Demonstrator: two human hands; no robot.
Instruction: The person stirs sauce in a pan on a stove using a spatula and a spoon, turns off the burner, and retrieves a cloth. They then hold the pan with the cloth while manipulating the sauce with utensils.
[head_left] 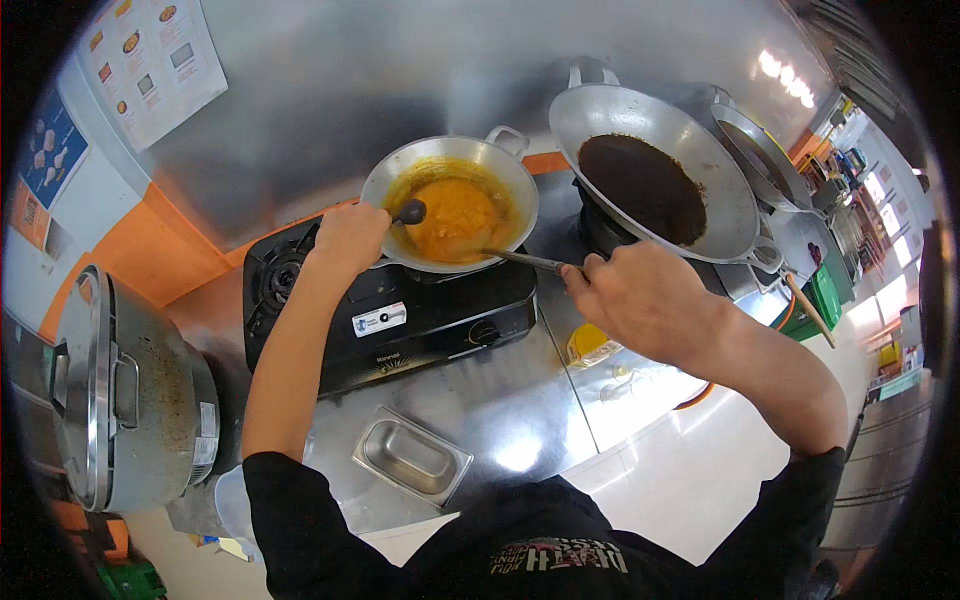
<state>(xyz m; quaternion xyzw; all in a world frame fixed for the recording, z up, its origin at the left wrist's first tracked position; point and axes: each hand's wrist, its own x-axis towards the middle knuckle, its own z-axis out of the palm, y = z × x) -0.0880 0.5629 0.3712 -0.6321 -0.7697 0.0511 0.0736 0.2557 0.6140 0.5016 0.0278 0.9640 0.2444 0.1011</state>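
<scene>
A metal wok [378, 190] with orange sauce [450, 215] in it stands on the black gas stove [440, 320]. My left hand [350, 238] is closed at the wok's left rim, gripping a small black spoon [410, 211] whose rounded end hangs over the sauce. In my right hand [640, 295] is the handle of a metal utensil [530, 261]. It slants down over the near right rim, and its far end is sunk in the sauce, so its shape is hidden.
To the right, a larger wok [710, 165] holds dark liquid; another pan [785, 175] stands behind it. A steel tray [385, 460] lies on the counter below the stove. A yellow-labelled container [590, 345] is under my right forearm. A big lidded pot [160, 400] stands left.
</scene>
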